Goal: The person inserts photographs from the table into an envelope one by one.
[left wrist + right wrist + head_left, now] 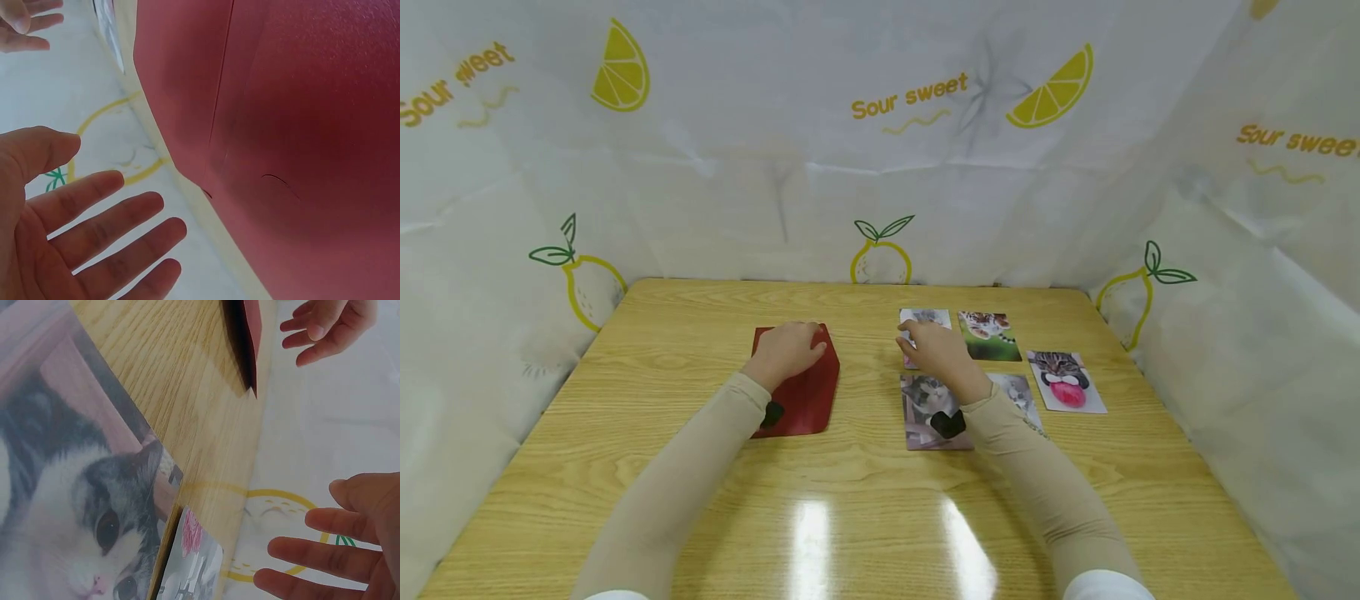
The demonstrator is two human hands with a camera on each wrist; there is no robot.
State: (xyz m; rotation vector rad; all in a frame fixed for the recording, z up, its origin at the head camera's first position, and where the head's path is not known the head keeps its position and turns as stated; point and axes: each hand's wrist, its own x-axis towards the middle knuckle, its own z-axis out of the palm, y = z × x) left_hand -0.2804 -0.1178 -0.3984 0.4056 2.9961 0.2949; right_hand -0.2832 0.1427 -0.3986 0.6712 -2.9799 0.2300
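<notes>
My left hand hovers over a red envelope, its fingers spread and relaxed. In the left wrist view that hand holds nothing, and the envelope's flap edge and a small curved slit show. My right hand is above several photo cards, fingers apart and nothing in them. Below its wrist lies a card of a grey-and-white cat, seen large in the right wrist view. A second card is partly hidden behind the fingers, and the forearm partly covers another cat card.
Right of the hand lie a tiger card and a tabby cat card with a pink patch. The wooden table meets a white curtain printed with lemons at its back and sides.
</notes>
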